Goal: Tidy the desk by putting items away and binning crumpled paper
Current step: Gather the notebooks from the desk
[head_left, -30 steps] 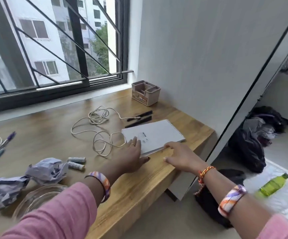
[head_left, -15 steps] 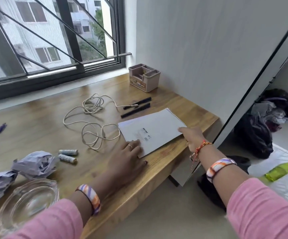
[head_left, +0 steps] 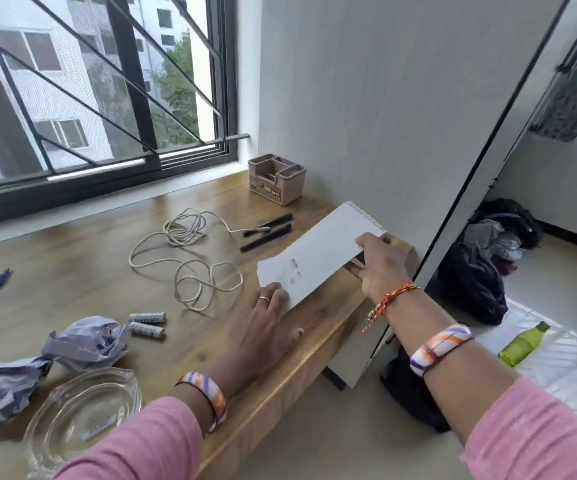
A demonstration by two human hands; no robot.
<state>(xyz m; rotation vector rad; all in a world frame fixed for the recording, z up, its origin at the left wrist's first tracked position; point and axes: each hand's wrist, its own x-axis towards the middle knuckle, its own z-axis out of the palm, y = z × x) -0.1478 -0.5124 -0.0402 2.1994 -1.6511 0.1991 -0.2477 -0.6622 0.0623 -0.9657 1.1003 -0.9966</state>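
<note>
Notepad (head_left: 318,256) tilted, near edge on the desk (head_left: 83,271), far end lifted by the right hand (head_left: 380,265), which pinches it; left hand (head_left: 263,327) lies flat, fingers on its near corner. Risk: the thin pinch may slip, or the pad sweep the pens (head_left: 268,228) just beyond it. Left of the notepad: cable (head_left: 190,265), batteries (head_left: 147,323), crumpled paper (head_left: 86,342). Wall right; window behind.

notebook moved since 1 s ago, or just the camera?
Yes. The notebook lay flat near the two black pens; now the right hand tilts its far-right edge up off the desk, toward the wall.
</note>
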